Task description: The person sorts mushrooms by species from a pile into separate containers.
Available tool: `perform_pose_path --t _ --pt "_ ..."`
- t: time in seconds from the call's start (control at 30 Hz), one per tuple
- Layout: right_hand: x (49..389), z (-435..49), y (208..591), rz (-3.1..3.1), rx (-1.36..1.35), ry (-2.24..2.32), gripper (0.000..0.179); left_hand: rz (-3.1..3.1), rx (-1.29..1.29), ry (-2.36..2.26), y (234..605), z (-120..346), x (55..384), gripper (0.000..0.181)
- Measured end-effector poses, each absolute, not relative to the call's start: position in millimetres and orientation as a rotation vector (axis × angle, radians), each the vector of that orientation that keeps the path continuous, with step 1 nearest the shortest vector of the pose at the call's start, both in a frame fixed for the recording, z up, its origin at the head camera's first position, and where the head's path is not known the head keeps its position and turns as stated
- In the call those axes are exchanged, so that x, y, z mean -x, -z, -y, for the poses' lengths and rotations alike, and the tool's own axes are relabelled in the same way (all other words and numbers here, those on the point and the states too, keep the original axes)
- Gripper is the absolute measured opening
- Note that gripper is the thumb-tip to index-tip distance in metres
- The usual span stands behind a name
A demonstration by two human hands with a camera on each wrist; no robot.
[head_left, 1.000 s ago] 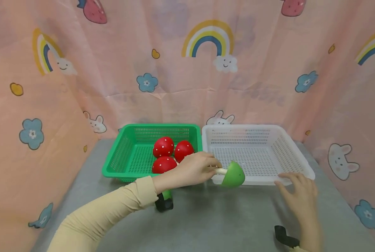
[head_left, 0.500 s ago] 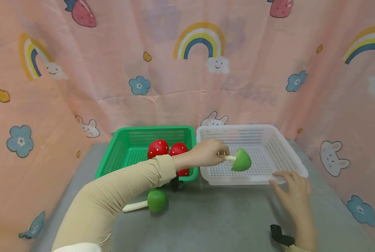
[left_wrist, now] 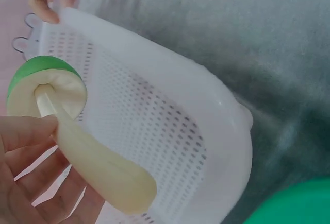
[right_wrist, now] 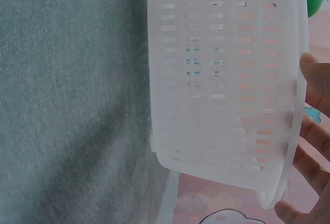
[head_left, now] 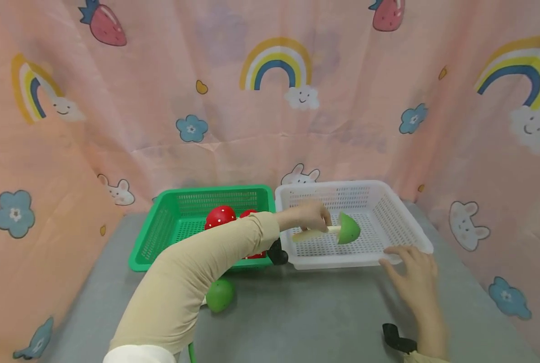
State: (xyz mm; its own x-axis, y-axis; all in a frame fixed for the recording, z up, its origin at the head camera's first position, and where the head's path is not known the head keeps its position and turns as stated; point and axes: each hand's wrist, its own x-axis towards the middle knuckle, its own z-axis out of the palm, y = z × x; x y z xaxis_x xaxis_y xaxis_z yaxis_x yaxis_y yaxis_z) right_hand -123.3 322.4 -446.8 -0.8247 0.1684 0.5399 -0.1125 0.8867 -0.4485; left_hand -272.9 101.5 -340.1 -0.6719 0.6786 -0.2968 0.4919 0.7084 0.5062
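Observation:
My left hand (head_left: pixel 312 216) pinches a toy mushroom (head_left: pixel 349 229) by its pale stem, over the white basket (head_left: pixel 338 262). The mushroom's green cap (left_wrist: pixel 38 65) points to the right in the head view. In the left wrist view the thumb lies on the stem (left_wrist: pixel 98 165), whose thick end sticks out past the hand. My right hand (head_left: pixel 412 277) grips the front right of the white basket's rim, its thumb outside. Red mushrooms (head_left: pixel 220 217) with white dots lie in the green basket (head_left: pixel 206 190), partly hidden behind my left sleeve.
Another green-capped mushroom (head_left: pixel 221 295) lies on the grey table (head_left: pixel 306 312), its stem mostly hidden by my left arm. A thin green piece (head_left: pixel 191 353) shows by that sleeve at the bottom. A patterned pink curtain (head_left: pixel 233 116) hangs behind the baskets.
My left hand has carried the mushroom from the white basket's front edge to over its inside. My right hand has stayed at the rim. The head view has turned slightly right.

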Motion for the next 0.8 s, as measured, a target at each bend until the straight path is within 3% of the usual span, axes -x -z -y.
perform_pose_path --t 0.5,0.8 --pt "122.9 -316.0 451.7 2.463 0.07 -0.654 0.024 -2.346 -0.76 -0.43 379.9 -106.2 272.1 0.022" --pt "121.7 -321.0 449.9 2.47 0.092 -0.654 0.025 -2.365 -0.868 -0.262 389.8 -115.2 268.6 0.033"
